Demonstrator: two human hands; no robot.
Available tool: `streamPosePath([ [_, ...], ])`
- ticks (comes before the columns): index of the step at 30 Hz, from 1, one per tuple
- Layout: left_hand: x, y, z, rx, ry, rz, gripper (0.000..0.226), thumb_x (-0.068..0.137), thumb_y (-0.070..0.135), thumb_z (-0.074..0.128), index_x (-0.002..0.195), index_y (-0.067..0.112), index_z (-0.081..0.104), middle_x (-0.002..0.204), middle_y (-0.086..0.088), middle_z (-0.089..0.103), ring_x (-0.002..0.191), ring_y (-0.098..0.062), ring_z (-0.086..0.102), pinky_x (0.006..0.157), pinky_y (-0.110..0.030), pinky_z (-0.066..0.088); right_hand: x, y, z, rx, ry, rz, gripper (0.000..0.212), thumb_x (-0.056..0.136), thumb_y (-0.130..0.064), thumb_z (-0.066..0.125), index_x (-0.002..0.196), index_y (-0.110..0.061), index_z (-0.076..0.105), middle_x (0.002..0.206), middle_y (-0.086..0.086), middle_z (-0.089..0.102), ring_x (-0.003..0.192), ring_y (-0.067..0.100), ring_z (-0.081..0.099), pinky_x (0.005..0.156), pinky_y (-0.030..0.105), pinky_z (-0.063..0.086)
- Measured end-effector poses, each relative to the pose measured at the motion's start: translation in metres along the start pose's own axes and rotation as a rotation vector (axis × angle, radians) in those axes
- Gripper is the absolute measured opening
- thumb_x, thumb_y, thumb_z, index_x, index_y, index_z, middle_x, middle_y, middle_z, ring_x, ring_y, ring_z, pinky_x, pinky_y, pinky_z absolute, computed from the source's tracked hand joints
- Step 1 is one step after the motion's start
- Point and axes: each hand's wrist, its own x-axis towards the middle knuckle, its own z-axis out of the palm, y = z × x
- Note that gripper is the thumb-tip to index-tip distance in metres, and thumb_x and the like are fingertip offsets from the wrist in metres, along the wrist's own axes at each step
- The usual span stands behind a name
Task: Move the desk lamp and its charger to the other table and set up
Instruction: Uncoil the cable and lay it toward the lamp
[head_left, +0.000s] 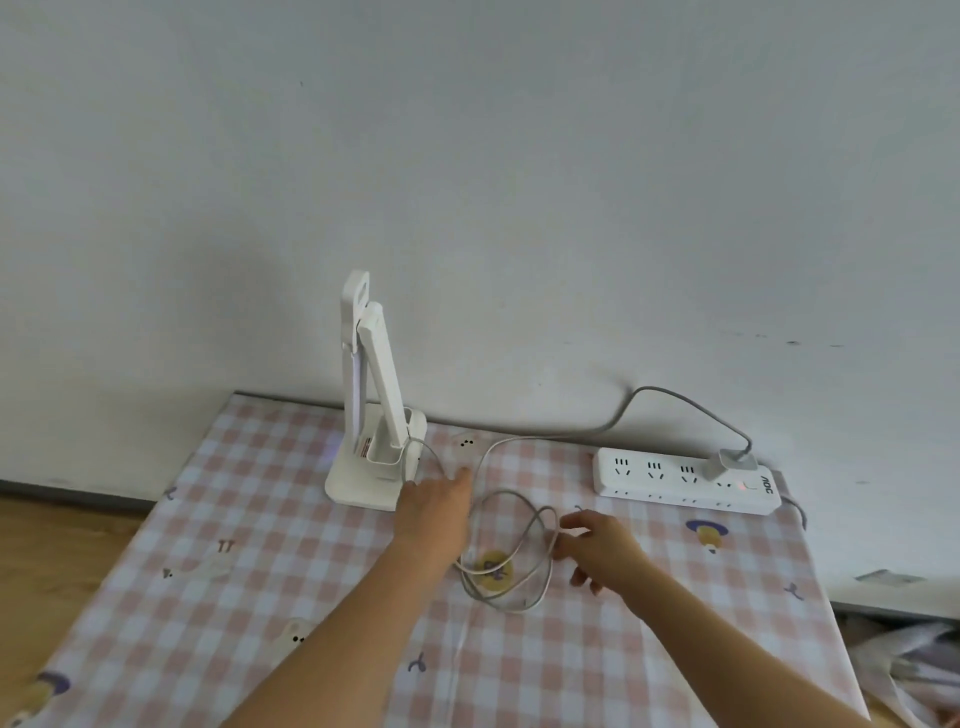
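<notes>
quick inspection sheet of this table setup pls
surface: table under a pink checked cloth
job's things: white desk lamp, folded, upright at the rear; its white cable coiled on the cloth
clutter: nothing seen
hands: left hand at the cable by the lamp base, grip unclear; right hand, fingers spread, at the coil's edge
cables: grey plug in the power strip
surroundings: white wall, wooden floor

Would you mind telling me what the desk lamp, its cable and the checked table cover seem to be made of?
The desk lamp looks like matte white moulded plastic: even colour, rounded edges. Its cable seems flexible plastic-sheathed wire, lying in loose loops. The checked cover looks like thin creased cloth, though vinyl is possible.
</notes>
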Motion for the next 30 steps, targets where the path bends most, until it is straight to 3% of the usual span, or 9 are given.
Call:
streamPosePath([
  [2, 0.003, -0.004, -0.003, -0.03, -0.007, -0.001, 0.028, 0.087, 0.006, 0.049, 0.112, 0.016, 0.058, 0.102, -0.004, 0.069, 0.095, -0.025, 0.064, 0.077, -0.033, 0.044, 0.0, -0.006, 0.008, -0.051, -0.04, 0.019, 0.05, 0.082, -0.038, 0.072, 0.124, -0.019, 0.053, 0.098, 0.004, 0.072, 0.053, 0.011, 0.061, 0.04, 0.02, 0.042],
  [5, 0.009, -0.003, -0.009, -0.41, -0.031, -0.043, 0.021, 0.089, 0.013, 0.053, 0.102, 0.021, 0.067, 0.1, 0.005, 0.068, 0.095, -0.018, 0.064, 0.077, -0.026, 0.048, 0.001, -0.007, 0.013, -0.096, -0.063, 0.041, 0.04, 0.079, -0.024, 0.076, 0.113, -0.018, 0.057, 0.088, 0.004, 0.069, 0.053, 0.01, 0.057, 0.04, 0.019, 0.04],
  [9, 0.019, 0.002, -0.023, -0.9, 0.002, -0.075, 0.013, 0.086, 0.016, 0.064, 0.087, 0.029, 0.067, 0.088, 0.014, 0.066, 0.089, -0.007, 0.064, 0.075, -0.017, 0.045, 0.002, -0.004, 0.005, -0.072, -0.083, 0.054, 0.017, 0.081, 0.001, 0.063, 0.074, -0.015, 0.066, 0.067, 0.002, 0.061, 0.05, 0.012, 0.052, 0.042, 0.02, 0.041],
  [14, 0.026, 0.004, -0.028, -0.692, 0.028, -0.034, 0.017, 0.084, 0.014, 0.062, 0.095, 0.025, 0.068, 0.086, 0.015, 0.062, 0.088, -0.007, 0.061, 0.068, -0.015, 0.04, -0.004, -0.003, -0.02, 0.131, -0.038, 0.032, 0.022, 0.08, 0.006, 0.057, 0.067, -0.01, 0.064, 0.072, 0.007, 0.067, 0.047, 0.012, 0.056, 0.039, 0.02, 0.037],
  [17, 0.026, 0.008, -0.03, -0.597, 0.104, -0.013, 0.02, 0.085, 0.012, 0.06, 0.099, 0.024, 0.067, 0.096, 0.01, 0.069, 0.092, -0.011, 0.063, 0.072, -0.02, 0.043, -0.006, -0.006, -0.029, 0.119, 0.144, -0.044, 0.021, 0.083, 0.002, 0.055, 0.073, -0.014, 0.065, 0.076, 0.001, 0.069, 0.054, 0.015, 0.061, 0.041, 0.02, 0.04],
  [20, 0.03, 0.015, -0.048, -0.644, 0.276, 0.085, 0.018, 0.085, 0.012, 0.063, 0.096, 0.024, 0.07, 0.097, 0.011, 0.072, 0.088, -0.007, 0.065, 0.071, -0.012, 0.042, -0.011, -0.015, -0.041, 0.078, 0.433, -0.221, 0.025, 0.083, -0.003, 0.056, 0.073, -0.025, 0.063, 0.08, -0.008, 0.067, 0.069, 0.018, 0.062, 0.058, 0.021, 0.044],
  [24, 0.037, 0.034, -0.093, -0.865, 0.434, 0.188, 0.011, 0.083, 0.012, 0.071, 0.087, 0.022, 0.071, 0.085, 0.015, 0.071, 0.081, -0.002, 0.066, 0.078, -0.019, 0.052, -0.018, -0.035, -0.061, 0.092, 0.551, -0.391, 0.025, 0.078, -0.003, 0.059, 0.085, -0.026, 0.064, 0.082, -0.009, 0.067, 0.064, 0.009, 0.056, 0.061, 0.023, 0.045],
  [28, 0.045, 0.053, -0.135, -1.271, 0.423, 0.24, 0.017, 0.082, 0.003, 0.07, 0.081, 0.02, 0.071, 0.081, 0.007, 0.073, 0.08, -0.007, 0.071, 0.08, -0.021, 0.055, -0.025, -0.061, -0.085, 0.002, 0.305, -0.499, 0.049, 0.075, -0.013, 0.071, 0.112, -0.043, 0.06, 0.074, -0.005, 0.067, 0.058, 0.006, 0.056, 0.059, 0.019, 0.047],
  [30, 0.047, 0.061, -0.149, -1.373, 0.396, 0.272, 0.021, 0.082, -0.001, 0.069, 0.08, 0.02, 0.07, 0.078, 0.007, 0.073, 0.078, -0.009, 0.072, 0.077, -0.018, 0.055, -0.029, -0.072, -0.092, -0.03, 0.102, -0.494, 0.037, 0.076, -0.022, 0.076, 0.107, -0.04, 0.065, 0.065, -0.005, 0.066, 0.047, 0.001, 0.053, 0.049, 0.012, 0.041],
])
